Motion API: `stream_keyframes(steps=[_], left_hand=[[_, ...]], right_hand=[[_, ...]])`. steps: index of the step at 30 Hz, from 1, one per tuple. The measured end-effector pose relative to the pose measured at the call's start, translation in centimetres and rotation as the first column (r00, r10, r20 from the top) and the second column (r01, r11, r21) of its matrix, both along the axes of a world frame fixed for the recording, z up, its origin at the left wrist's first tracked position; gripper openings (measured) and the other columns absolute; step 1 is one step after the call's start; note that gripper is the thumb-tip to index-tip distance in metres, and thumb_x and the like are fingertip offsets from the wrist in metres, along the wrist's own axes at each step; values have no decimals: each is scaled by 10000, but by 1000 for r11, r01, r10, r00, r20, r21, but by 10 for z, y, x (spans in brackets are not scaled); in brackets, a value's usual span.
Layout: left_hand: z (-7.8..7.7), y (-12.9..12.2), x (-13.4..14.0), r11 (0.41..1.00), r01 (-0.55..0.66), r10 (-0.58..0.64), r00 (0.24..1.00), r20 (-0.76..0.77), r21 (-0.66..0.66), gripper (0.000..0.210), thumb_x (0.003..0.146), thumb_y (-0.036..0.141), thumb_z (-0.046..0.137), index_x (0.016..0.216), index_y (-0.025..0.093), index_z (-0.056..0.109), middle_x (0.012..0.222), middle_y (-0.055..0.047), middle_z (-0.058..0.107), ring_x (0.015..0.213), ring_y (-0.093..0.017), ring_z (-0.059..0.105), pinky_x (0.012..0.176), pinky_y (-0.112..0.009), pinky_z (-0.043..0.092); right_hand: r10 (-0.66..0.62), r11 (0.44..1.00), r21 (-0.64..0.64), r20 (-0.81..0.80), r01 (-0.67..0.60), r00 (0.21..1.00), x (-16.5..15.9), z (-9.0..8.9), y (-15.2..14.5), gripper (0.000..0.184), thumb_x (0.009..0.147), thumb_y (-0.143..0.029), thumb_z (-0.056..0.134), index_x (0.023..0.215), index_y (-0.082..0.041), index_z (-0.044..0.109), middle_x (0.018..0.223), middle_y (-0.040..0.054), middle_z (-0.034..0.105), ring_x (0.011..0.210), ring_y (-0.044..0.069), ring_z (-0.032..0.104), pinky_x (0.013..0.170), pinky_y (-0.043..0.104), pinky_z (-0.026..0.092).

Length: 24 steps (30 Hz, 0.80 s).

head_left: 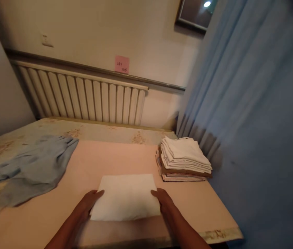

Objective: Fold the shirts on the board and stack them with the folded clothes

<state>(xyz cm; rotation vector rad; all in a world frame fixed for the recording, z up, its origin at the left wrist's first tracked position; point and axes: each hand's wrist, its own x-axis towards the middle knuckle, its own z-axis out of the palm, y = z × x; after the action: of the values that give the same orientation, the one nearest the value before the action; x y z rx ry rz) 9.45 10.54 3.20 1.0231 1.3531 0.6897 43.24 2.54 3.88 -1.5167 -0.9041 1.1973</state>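
A white folded cloth (126,197) is held level in front of me, just over the pink sheet (115,157). My left hand (94,200) grips its left edge, thumb on top and fingers hidden underneath. On the opposite edge, my right hand (162,199) holds it the same way. Beyond my right hand stands a stack of folded cloths (185,159), white ones above brown and darker ones. Off to the left lies a crumpled grey-blue garment (39,166), spread loosely over the bed.
A blue curtain (252,121) hangs along the right side of the bed. Behind the bed's floral-patterned far edge (125,134) is a white radiator (89,97). A pink paper note (121,64) sticks to the wall above it, and a framed picture (193,17) hangs higher up.
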Motion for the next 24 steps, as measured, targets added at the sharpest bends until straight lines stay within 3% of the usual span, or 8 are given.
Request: stream_keyframes(steps=[3,5,8,11,14,17,20,24], left_hand=[[3,5,0,998,11,-1,986,165,-59,494,536,475,789,868,165,597,713,-55,696,658,-226,663,565,-295,497],[15,6,0,999,16,-8,980,199,-37,525,556,460,804,949,175,601,782,-57,719,678,-233,675,583,-301,510],[50,6,8,1000,14,-18,973,228,20,537,622,459,786,1054,207,589,864,-46,732,665,-220,676,556,-285,502],[102,13,37,992,8,-39,967,252,124,565,658,431,774,1135,215,562,921,-48,733,687,-207,678,567,-273,500],[153,27,91,964,56,-136,943,304,259,571,689,409,746,1174,180,551,987,-74,724,727,-201,678,597,-274,498],[190,50,161,916,33,-189,914,359,399,568,652,382,747,1129,123,581,945,-89,725,717,-192,664,618,-276,486],[210,76,233,878,47,-273,867,417,477,527,623,342,727,1076,100,606,873,-73,724,666,-164,635,617,-261,464],[221,109,314,870,71,-310,848,430,488,457,555,295,719,952,85,634,780,-61,710,596,-140,592,575,-246,432]], right_hand=[[53,999,-3,-8,-53,999,0,7,9,306,528,-328,695,739,-107,674,602,34,652,506,144,543,492,250,396],[78,997,24,4,-78,997,3,16,15,286,536,-261,676,782,-116,690,646,18,667,524,131,535,500,234,375],[127,987,93,24,-129,992,16,47,25,300,595,-245,635,870,-144,696,731,10,689,578,136,552,533,236,396],[101,979,171,84,-114,991,51,99,38,326,625,-287,632,919,-153,681,795,19,703,616,146,568,557,247,426],[-10,962,270,193,-44,981,108,155,55,352,633,-321,633,943,-157,671,829,15,712,646,149,584,576,247,446],[-143,938,344,272,42,952,176,196,71,400,613,-318,654,977,-155,668,847,15,716,649,141,596,583,237,457],[-227,928,352,274,122,935,240,217,83,432,600,-307,663,1002,-150,657,795,16,713,593,131,589,546,230,450],[-305,921,328,264,212,915,305,224,87,390,623,-256,647,996,-145,648,737,24,710,559,135,597,527,237,462]])
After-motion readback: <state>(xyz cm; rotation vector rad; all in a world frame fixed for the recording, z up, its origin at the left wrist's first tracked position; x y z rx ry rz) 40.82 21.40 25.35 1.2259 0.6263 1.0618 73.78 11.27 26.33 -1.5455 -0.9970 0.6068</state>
